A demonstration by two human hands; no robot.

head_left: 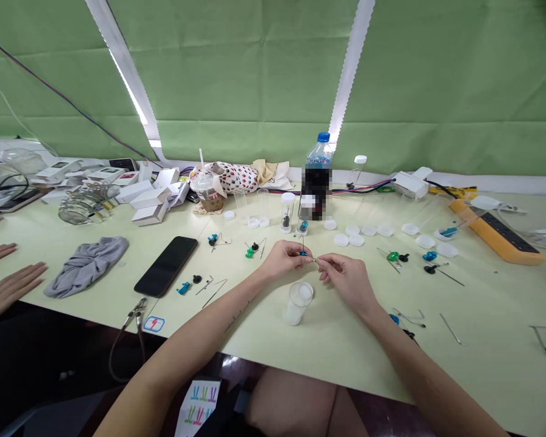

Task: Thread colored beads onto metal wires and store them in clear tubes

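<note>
The left hand (284,258) is pinching a small blue piece (303,254) beyond the clear tube (295,308) while the right hand (348,276) is pinching a tiny item (315,260) of indistinct kind, a slackening fingertip risking a drop onto the table (337,346).

Hands, two: left hand (284,260), right hand (348,280), both bare. Left forearm (195,337): bare, bears a broken row of small dark marks (237,317) along the side facing the right arm. Right forearm (404,343): bare, plain. Legs (289,403): bare, partly visible.
</note>
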